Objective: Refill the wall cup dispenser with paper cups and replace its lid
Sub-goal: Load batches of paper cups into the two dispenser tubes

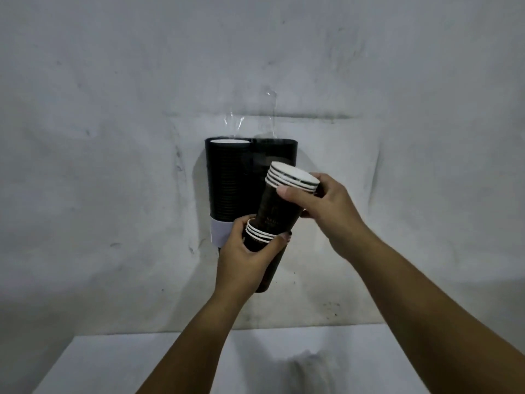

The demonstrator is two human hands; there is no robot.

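1. Behind everything stands a grey, stained wall [113,109], and along the bottom of the frame runs a pale desk [99,365] with the person's two forearms reaching over it.
2. On the wall at the centre of the frame hangs the black cup dispenser [224,180], which has two tubes side by side. The left tube shows a white cup rim at its open top, so it seems already loaded; the right tube [281,150] looks dark at its top.
3. The right hand [321,206] grips the upper stack of paper cups [281,203] just under its white rims, thumb in front, other fingers behind.
4. The left hand [244,260] is curled round a lower stack of cups [257,240], and the bottom of the upper stack sits in or against its mouth; I cannot tell which.
5. The relation that matters: the upper stack leans with its rims toward the upper right, and the open top of the right tube lies above it, slightly to the left. The right hand is nearer to it, so I judge it must lift and straighten the stack.
6. Hidden or unclear: no lid is visible. The lower part of the right tube is covered by hands and cups. A clear film [255,115] above the dispenser is hard to make out.
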